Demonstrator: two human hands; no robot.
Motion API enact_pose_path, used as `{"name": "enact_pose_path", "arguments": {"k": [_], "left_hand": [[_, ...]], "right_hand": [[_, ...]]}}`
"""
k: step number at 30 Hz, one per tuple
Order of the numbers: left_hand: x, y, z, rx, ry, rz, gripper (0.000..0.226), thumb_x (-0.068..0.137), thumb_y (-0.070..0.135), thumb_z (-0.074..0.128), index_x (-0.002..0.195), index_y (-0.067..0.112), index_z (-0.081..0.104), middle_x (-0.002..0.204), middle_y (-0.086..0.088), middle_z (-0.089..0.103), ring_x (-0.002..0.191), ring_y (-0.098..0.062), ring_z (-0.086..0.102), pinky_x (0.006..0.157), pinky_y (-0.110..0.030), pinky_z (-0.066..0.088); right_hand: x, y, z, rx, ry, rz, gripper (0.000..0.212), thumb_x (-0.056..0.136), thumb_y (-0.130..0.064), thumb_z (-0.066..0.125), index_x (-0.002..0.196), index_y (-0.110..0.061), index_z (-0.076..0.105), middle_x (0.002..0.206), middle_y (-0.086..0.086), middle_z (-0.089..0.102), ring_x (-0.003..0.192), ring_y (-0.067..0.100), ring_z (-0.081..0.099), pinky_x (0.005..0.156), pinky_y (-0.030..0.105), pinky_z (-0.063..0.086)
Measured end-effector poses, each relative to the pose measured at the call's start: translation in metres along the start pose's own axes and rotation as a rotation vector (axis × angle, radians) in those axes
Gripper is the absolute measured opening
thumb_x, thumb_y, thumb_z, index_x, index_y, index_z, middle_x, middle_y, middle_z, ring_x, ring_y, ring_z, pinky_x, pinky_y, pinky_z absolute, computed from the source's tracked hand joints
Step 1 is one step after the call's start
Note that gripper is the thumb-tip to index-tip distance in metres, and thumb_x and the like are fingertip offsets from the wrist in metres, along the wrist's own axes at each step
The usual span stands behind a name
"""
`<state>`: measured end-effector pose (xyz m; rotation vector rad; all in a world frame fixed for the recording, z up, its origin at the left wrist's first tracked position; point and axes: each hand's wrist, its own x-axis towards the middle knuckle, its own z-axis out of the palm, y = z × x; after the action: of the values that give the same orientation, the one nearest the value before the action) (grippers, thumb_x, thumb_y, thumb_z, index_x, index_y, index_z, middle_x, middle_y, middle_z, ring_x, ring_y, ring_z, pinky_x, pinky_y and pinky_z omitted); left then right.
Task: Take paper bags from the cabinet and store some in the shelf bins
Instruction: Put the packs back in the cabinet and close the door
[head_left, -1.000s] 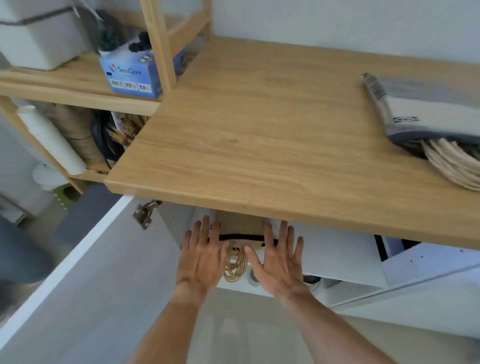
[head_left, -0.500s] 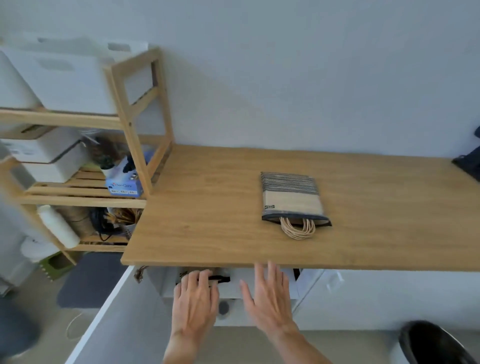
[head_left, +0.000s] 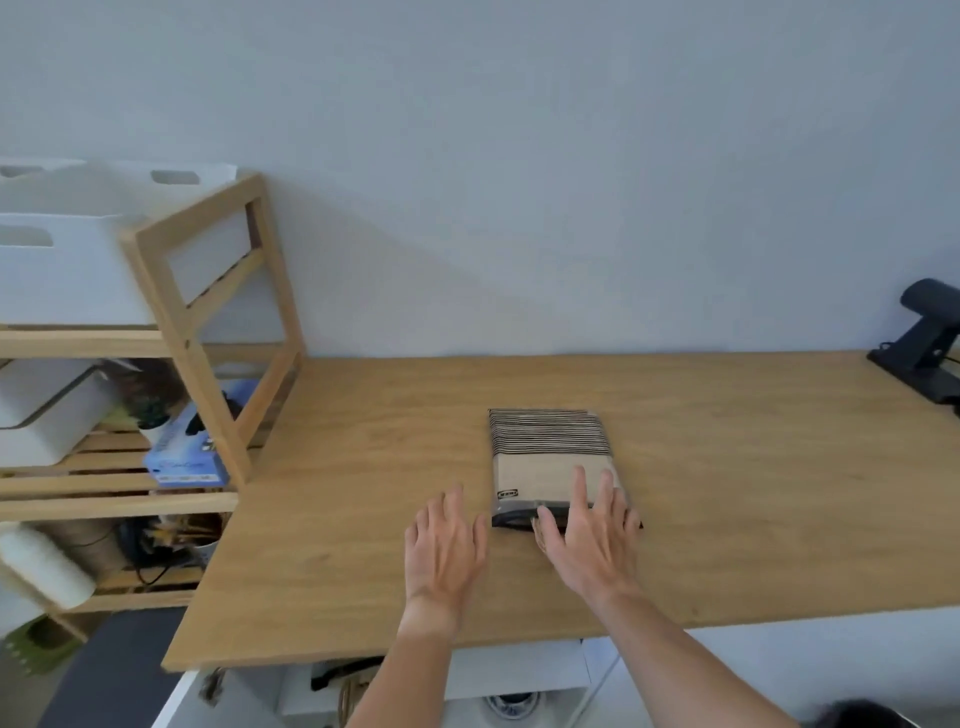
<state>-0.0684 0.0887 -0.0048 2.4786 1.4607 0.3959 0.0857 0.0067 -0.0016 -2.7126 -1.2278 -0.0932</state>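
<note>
both hands have risen from the cabinet below: right hand (head_left: 592, 540), fingers spread, now rests on the paper bags (head_left: 545, 457) at the countertop's (head_left: 363, 519) centre, left hand (head_left: 444, 545) spread at nine o'clock, suggesting pickup is next.

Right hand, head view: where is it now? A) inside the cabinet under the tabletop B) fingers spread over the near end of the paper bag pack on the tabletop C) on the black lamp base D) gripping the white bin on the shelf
B: the right hand lies with straight fingers over the near end of the paper bag pack on the wooden tabletop.
</note>
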Motion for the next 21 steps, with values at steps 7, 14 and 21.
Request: {"name": "enact_pose_path", "arguments": {"k": [7,14,21], "left_hand": [[0.090,0.015,0.058,-0.127,-0.186,-0.052,0.047,0.101,0.034,0.021,0.131,0.010,0.048,0.129,-0.013,0.054,0.109,-0.030,0.055,0.086,-0.034,0.045],[0.134,0.027,0.080,-0.162,-0.242,0.164,0.042,0.100,0.021,0.024,0.136,0.004,0.040,0.141,-0.022,0.042,0.102,-0.036,0.058,0.081,-0.040,0.051],[0.137,0.031,0.086,0.209,-0.392,0.308,0.031,0.100,0.007,0.025,0.116,-0.001,0.051,0.157,-0.033,-0.007,0.107,-0.044,0.041,0.076,-0.039,0.049]], "right_hand": [[0.083,0.026,0.036,0.045,-0.165,0.181,0.078,0.093,-0.060,0.040,0.155,-0.022,0.010,0.152,0.020,0.024,0.132,0.037,0.034,0.109,0.050,0.024],[0.114,0.027,0.061,0.093,-0.280,0.355,0.096,0.078,-0.087,0.027,0.155,-0.039,-0.005,0.142,0.020,0.037,0.124,0.037,0.042,0.102,0.048,0.032],[0.097,0.015,0.073,-0.066,-0.152,0.332,0.093,0.077,-0.089,0.017,0.156,-0.040,0.009,0.118,0.013,0.046,0.094,0.029,0.053,0.082,0.039,0.041]]}}
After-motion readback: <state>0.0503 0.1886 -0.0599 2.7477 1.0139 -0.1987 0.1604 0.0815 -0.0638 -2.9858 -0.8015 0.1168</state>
